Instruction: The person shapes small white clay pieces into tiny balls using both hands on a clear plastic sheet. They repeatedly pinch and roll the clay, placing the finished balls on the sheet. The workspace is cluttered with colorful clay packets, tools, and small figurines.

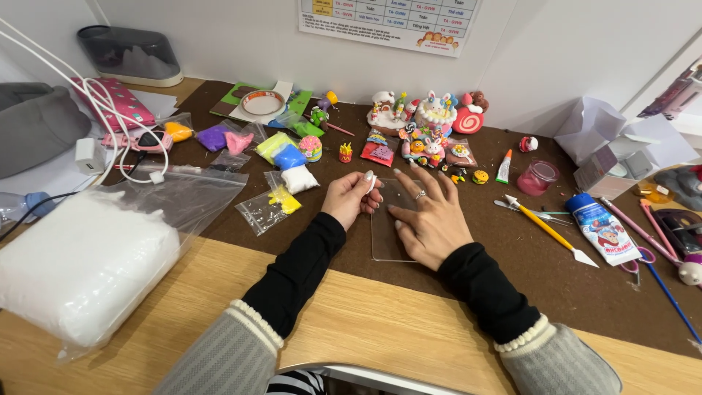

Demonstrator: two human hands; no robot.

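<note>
So this looks like the flattening or prep stage of clay modelling. The right hand (431, 219) is spread flat, palm down, pressing on a clear acrylic sheet (387, 245) that lies on the brown mat (556, 278) in the middle of the worktop (365, 322). The left hand (352, 197) sits just left of the sheet's far corner, fingers curled around a small white bit (370, 178), probably clay, pinched near the fingertips.

My guess is the next move needs that white bit set down on or under the sheet, with the right hand keeping the sheet steady so it doesn't slide.

Hard to tell: whether anything is already squashed under the sheet, since the palm covers most of it. The white bit is tiny and mostly hidden by the fingers. The clay figurines (428, 121) at the far side are too small to make out properly, and the tools at the right edge are cut off.
</note>
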